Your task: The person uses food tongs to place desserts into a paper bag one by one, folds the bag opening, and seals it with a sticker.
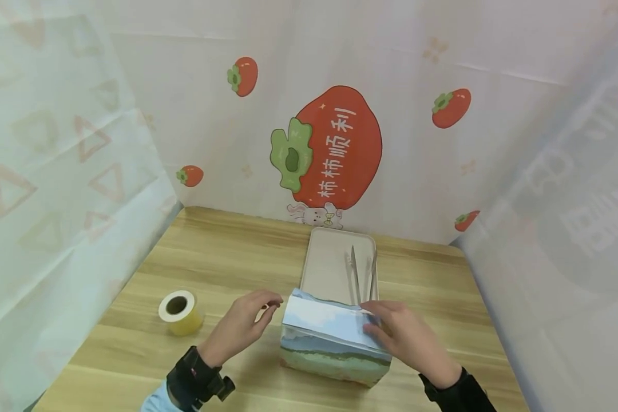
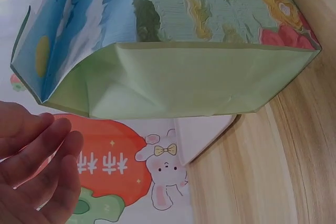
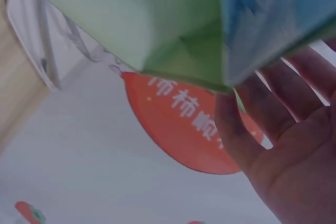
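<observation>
A paper bag (image 1: 335,360) printed with a painted landscape stands on the table, its pale blue upper panel (image 1: 324,317) slanting back. In the left wrist view its plain green side (image 2: 184,80) shows, creased inward at one end. My left hand (image 1: 244,320) hovers just left of the bag, fingers loosely bent around nothing. Over the bag's upper right end lies my right hand (image 1: 404,337), thumb and forefinger spread across the panel. From the right wrist view, the right fingers (image 3: 273,95) reach along the bag's top edge, partly hidden behind it, with the thumb tip right at the corner.
Behind the bag is a light tray (image 1: 327,257) with two slim metal pieces (image 1: 355,272) in it, their near ends hidden. A yellow tape roll (image 1: 185,320) with a white top stands to the left. Printed cloth (image 1: 211,114) encloses the wooden table (image 1: 226,246).
</observation>
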Demonstrator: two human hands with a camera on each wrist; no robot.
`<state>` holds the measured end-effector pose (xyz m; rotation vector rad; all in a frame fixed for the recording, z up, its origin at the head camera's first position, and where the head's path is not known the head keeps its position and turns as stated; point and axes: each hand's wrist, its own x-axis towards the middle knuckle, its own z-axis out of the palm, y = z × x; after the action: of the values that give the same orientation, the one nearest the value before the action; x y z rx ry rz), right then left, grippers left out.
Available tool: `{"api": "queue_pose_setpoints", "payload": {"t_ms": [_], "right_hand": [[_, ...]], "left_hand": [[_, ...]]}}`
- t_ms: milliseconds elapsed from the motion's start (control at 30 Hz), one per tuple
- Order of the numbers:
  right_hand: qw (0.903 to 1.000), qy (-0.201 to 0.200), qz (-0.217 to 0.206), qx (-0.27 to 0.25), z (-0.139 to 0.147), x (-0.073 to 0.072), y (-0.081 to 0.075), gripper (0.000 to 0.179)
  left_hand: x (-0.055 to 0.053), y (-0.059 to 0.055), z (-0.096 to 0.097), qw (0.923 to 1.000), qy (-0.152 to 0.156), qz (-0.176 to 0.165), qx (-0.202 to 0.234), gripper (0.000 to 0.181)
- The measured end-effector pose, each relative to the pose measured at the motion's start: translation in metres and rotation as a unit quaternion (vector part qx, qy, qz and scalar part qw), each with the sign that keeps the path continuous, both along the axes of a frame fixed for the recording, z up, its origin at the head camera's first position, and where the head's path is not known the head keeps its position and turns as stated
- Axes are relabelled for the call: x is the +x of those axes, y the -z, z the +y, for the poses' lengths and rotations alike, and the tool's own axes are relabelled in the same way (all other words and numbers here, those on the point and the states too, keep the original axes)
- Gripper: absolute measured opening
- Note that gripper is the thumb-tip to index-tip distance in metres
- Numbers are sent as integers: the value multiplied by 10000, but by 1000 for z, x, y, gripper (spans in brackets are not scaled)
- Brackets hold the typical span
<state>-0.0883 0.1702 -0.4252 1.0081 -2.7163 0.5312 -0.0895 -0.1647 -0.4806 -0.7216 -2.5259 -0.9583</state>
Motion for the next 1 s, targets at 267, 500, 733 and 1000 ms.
{"api": "queue_pose_setpoints", "payload": {"t_ms": [267, 500, 733, 1000], "right_hand": [[9956, -584, 656, 325, -20, -1, -55, 37], [9845, -1204, 1168, 514, -70, -18, -134, 36], [9787, -1840, 907, -75, -172, -39, -162, 27], [9674, -1908, 334, -1629, -275, -49, -141, 24]], "left_hand": [[10, -3, -23, 9997, -234, 15, -52, 19], [18, -5, -68, 9959, -805, 384, 177, 25], [35, -4, -140, 9840, -1765, 255, -14, 25], [44, 27, -170, 9789, -1941, -63, -642, 26]]}}
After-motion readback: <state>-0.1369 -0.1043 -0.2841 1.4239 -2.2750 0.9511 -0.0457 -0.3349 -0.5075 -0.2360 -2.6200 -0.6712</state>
